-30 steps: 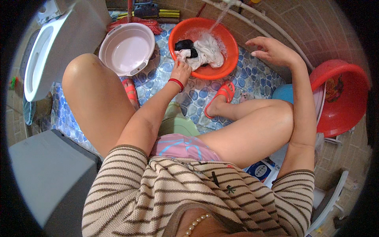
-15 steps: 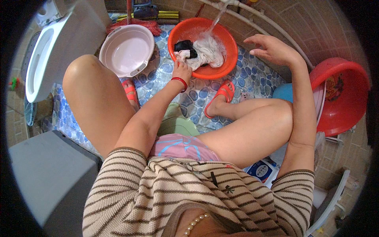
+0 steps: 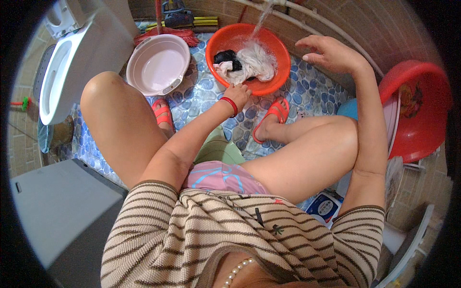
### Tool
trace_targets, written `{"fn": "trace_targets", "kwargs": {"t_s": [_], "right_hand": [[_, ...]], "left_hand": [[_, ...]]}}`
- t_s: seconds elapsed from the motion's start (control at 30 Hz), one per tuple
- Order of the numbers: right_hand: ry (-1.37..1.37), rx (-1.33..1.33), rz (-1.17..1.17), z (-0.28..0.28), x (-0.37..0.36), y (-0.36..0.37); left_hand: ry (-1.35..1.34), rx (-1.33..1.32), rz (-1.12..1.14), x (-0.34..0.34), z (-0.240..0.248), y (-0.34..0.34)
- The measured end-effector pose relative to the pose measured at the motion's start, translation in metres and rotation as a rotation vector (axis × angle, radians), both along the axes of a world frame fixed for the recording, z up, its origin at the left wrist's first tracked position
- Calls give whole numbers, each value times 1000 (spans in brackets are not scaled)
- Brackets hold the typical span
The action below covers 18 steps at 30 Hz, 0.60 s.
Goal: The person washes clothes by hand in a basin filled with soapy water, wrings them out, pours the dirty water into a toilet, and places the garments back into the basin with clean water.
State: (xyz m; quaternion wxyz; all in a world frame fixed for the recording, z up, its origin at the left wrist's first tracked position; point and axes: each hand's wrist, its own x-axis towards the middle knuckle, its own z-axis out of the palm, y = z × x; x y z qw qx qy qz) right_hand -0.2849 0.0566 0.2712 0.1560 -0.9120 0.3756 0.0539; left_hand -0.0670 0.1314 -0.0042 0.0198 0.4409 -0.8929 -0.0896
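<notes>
- Since the earlier frame, right hand has lifted slightly, open, fingers spread, empty, beside the orange basin.
- Left hand grips that basin's near rim.
- White and black laundry lies inside, under running water.

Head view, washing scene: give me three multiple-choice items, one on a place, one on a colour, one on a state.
1. Where does the left hand rest?
A. on the near rim of the orange basin
B. inside the pink basin
C. on the toilet

2. What colour are the sandals?
A. blue
B. red
C. white

3. What is the state of the water stream?
A. shut off
B. running into the pink basin
C. running onto the laundry in the orange basin

Answers: 1 A, the fingers meet that rim; 2 B, both straps are red; 3 C, the stream lands on the white cloth.
</notes>
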Motion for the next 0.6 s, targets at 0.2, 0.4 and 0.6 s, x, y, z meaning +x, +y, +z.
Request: {"fn": "trace_targets", "kwargs": {"t_s": [0.2, 0.4, 0.6], "right_hand": [[-21, 19, 6, -4, -6, -2], [55, 52, -55, -4, -1, -5], [58, 54, -67, -7, 0, -9]], "left_hand": [[8, -23, 13, 9, -16, -6], [-11, 56, 37, 8, -16, -8], [63, 30, 35, 8, -20, -8]]}}
